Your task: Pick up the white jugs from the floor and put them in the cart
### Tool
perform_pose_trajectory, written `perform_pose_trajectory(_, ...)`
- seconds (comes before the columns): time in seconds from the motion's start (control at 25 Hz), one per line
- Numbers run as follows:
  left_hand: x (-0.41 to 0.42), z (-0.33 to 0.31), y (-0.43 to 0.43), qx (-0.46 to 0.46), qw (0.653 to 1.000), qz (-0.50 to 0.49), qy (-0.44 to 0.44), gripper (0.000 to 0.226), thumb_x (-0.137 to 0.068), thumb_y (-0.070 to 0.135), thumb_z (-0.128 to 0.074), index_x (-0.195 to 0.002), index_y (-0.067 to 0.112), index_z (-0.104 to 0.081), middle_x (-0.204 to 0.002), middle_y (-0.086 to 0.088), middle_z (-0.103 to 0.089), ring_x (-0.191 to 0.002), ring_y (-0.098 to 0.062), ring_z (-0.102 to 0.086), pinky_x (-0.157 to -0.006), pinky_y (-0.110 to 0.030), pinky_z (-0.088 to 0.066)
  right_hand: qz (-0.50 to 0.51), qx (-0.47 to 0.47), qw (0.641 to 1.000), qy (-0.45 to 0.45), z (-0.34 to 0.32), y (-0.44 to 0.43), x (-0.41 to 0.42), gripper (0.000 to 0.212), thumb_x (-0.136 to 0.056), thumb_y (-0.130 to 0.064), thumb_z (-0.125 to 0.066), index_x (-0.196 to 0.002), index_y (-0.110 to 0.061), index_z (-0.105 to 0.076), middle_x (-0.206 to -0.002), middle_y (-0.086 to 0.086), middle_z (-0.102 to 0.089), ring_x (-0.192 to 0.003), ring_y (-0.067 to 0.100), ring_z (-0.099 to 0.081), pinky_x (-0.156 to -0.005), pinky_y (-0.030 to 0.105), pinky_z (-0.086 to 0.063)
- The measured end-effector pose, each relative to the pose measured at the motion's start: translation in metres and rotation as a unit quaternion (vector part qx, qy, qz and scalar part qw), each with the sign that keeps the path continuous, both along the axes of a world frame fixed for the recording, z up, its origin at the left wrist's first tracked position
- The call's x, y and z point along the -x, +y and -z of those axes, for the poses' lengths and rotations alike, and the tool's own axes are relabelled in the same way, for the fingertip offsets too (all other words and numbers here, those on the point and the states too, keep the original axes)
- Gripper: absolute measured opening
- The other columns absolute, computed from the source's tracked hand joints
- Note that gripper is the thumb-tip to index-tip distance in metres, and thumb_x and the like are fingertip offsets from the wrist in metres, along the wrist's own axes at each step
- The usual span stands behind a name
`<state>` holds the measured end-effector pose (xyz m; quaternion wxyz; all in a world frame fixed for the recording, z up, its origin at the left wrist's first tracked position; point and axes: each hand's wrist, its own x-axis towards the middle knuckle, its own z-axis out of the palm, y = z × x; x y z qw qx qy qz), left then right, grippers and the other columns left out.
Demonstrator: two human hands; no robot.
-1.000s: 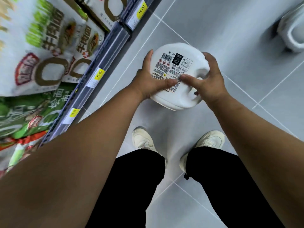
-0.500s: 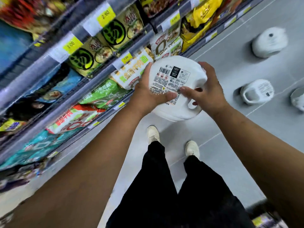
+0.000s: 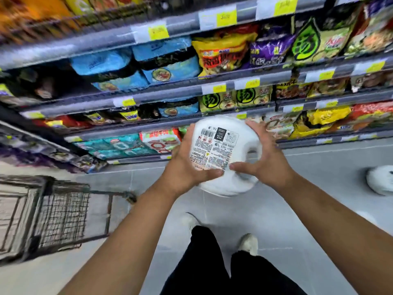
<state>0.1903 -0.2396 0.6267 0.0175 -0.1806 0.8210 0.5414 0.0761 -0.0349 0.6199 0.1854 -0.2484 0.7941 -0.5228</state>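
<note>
A person in a shop aisle holds a white jug [image 3: 223,154] in the air between both hands, in front of the noodle shelves [image 3: 191,90]. The left hand [image 3: 187,167] clasps the jug from its 8 o'clock side, thumb lying across the lower edge of the printed label [image 3: 212,147]. The right hand [image 3: 268,158] clasps it from 3 o'clock, fingers curled over the top, thumb pressed in near the handle [image 3: 248,167]. The two thumbs nearly meet at the jug's 6 o'clock. The label faces up at the camera.

The wire cart [image 3: 53,213] stands at 9 o'clock, well apart from the held jug. A second jug [image 3: 380,179] lies on the grey floor [image 3: 297,209] at 3 o'clock, blurred. Dark trousers [image 3: 223,265] and pale shoes [image 3: 248,243] show at 6 o'clock, below the jug.
</note>
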Motion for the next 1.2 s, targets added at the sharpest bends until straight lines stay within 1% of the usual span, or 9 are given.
perform_pose_trajectory(0.12,-0.059,-0.017,-0.029,0.043,0.997,-0.068,-0.013,0.14,-0.043,0.067,-0.091,-0.153,0.05,-0.006,-0.145,-0.002,-0.047,-0.135,-0.025,-0.047,-0.107,-0.051,-0.045,-0.079,0.006,0.997,0.009,-0.021,-0.044,-0.028,0.102,-0.046,-0.048,-0.092,-0.125,-0.066,-0.03,-0.14,-0.008,-0.039,-0.129,0.011,-0.039,-0.109,0.033,-0.035)
perform_pose_trajectory(0.24,-0.128,-0.036,-0.065,0.058,0.988,-0.141,-0.016,0.136,-0.042,0.07,-0.087,-0.149,0.059,-0.004,-0.147,-0.001,-0.041,-0.136,-0.019,-0.045,-0.111,-0.044,-0.042,-0.161,0.007,0.987,0.02,-0.04,-0.109,-0.065,0.1,-0.042,-0.059,-0.087,-0.123,-0.074,-0.029,-0.139,-0.009,-0.039,-0.128,0.01,-0.04,-0.11,0.035,-0.036)
perform_pose_trajectory(0.36,-0.199,-0.051,-0.107,0.069,0.975,-0.21,-0.019,0.135,-0.044,0.062,-0.088,-0.149,0.058,-0.003,-0.148,0.001,-0.037,-0.137,-0.015,-0.041,-0.114,-0.038,-0.039,-0.23,0.01,0.973,0.014,-0.051,-0.18,-0.113,0.099,-0.04,-0.059,-0.083,-0.123,-0.072,-0.032,-0.139,-0.008,-0.041,-0.127,0.012,-0.042,-0.107,0.035,-0.038)
perform_pose_trajectory(0.52,-0.289,-0.064,-0.16,0.085,0.955,-0.282,-0.038,0.134,-0.049,0.051,-0.093,-0.149,0.057,-0.004,-0.146,0.002,-0.032,-0.129,-0.009,-0.039,-0.115,-0.029,-0.031,-0.317,0.029,0.948,-0.003,-0.057,-0.266,-0.182,0.104,-0.041,-0.05,-0.093,-0.126,-0.066,-0.036,-0.143,-0.007,-0.042,-0.13,0.012,-0.043,-0.106,0.028,-0.039)
perform_pose_trajectory(0.64,-0.356,-0.065,-0.203,0.097,0.936,-0.335,-0.051,0.134,-0.05,0.049,-0.094,-0.148,0.059,-0.002,-0.149,0.0,-0.03,-0.123,-0.006,-0.037,-0.111,-0.023,-0.027,-0.364,0.057,0.93,-0.007,-0.057,-0.331,-0.241,0.1,-0.041,-0.051,-0.088,-0.123,-0.071,-0.036,-0.143,-0.008,-0.04,-0.133,0.014,-0.041,-0.112,0.039,-0.036)
perform_pose_trajectory(0.76,-0.401,-0.067,-0.236,0.099,0.924,-0.367,-0.05,0.132,-0.044,0.061,-0.089,-0.142,0.068,-0.001,-0.148,0.0,-0.031,-0.13,-0.015,-0.041,-0.115,-0.039,-0.035,-0.39,0.052,0.919,-0.002,-0.056,-0.381,-0.282,0.097,-0.04,-0.056,-0.083,-0.12,-0.074,-0.033,-0.14,-0.008,-0.039,-0.13,0.01,-0.04,-0.109,0.03,-0.033)
perform_pose_trajectory(0.84,-0.429,-0.064,-0.26,0.091,0.914,-0.393,-0.051,0.13,-0.044,0.061,-0.09,-0.14,0.07,-0.002,-0.147,-0.001,-0.031,-0.132,-0.02,-0.042,-0.114,-0.045,-0.039,-0.417,0.043,0.908,-0.019,-0.055,-0.418,-0.307,0.098,-0.04,-0.054,-0.084,-0.121,-0.074,-0.032,-0.141,-0.007,-0.039,-0.13,0.01,-0.041,-0.11,0.031,-0.034)
perform_pose_trajectory(0.96,-0.459,-0.054,-0.297,0.082,0.895,-0.435,-0.055,0.134,-0.04,0.071,-0.087,-0.144,0.066,-0.003,-0.147,-0.003,-0.036,-0.133,-0.022,-0.045,-0.11,-0.046,-0.043,-0.458,0.033,0.888,-0.031,-0.046,-0.476,-0.333,0.1,-0.042,-0.053,-0.086,-0.126,-0.069,-0.034,-0.141,-0.006,-0.038,-0.13,0.011,-0.043,-0.112,0.043,-0.037)
perform_pose_trajectory(1.2,-0.484,-0.025,-0.383,0.073,0.859,-0.501,-0.08,0.138,-0.037,0.08,-0.081,-0.149,0.059,-0.004,-0.143,-0.006,-0.043,-0.133,-0.023,-0.047,-0.111,-0.045,-0.042,-0.525,0.004,0.849,-0.062,-0.017,-0.597,-0.356,0.098,-0.043,-0.05,-0.086,-0.123,-0.071,-0.034,-0.141,-0.004,-0.04,-0.127,0.016,-0.044,-0.104,0.04,-0.045)
